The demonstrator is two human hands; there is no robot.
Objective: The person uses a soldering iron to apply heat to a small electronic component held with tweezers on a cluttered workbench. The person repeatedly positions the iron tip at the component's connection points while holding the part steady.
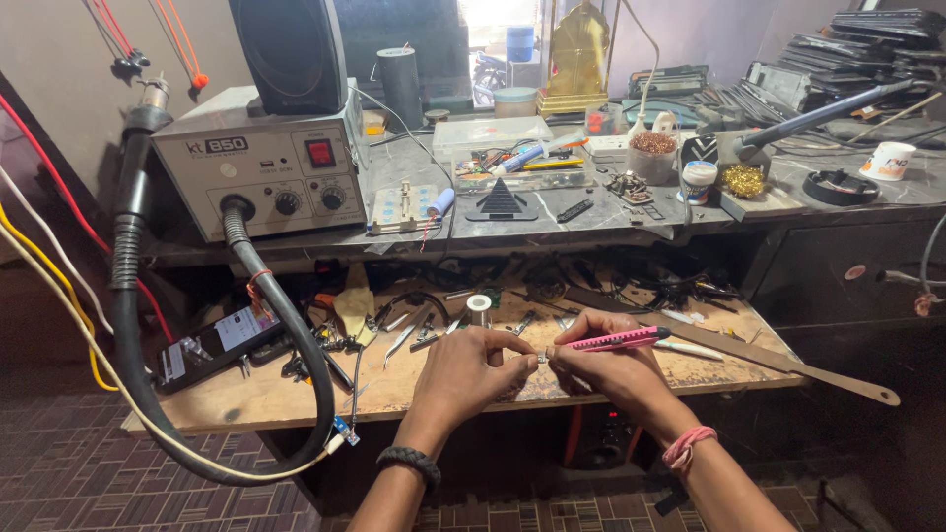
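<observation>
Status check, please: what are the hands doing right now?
Left hand pinching small part. Right hand gripping pink pen tool, also on part. Tweezers nearby, not obstructing.

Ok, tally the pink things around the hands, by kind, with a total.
Pink pen-shaped tool, held in the right hand: 1
Pink wristband on the right wrist: 1
Total: 2
The left hand holds nothing pink.
</observation>
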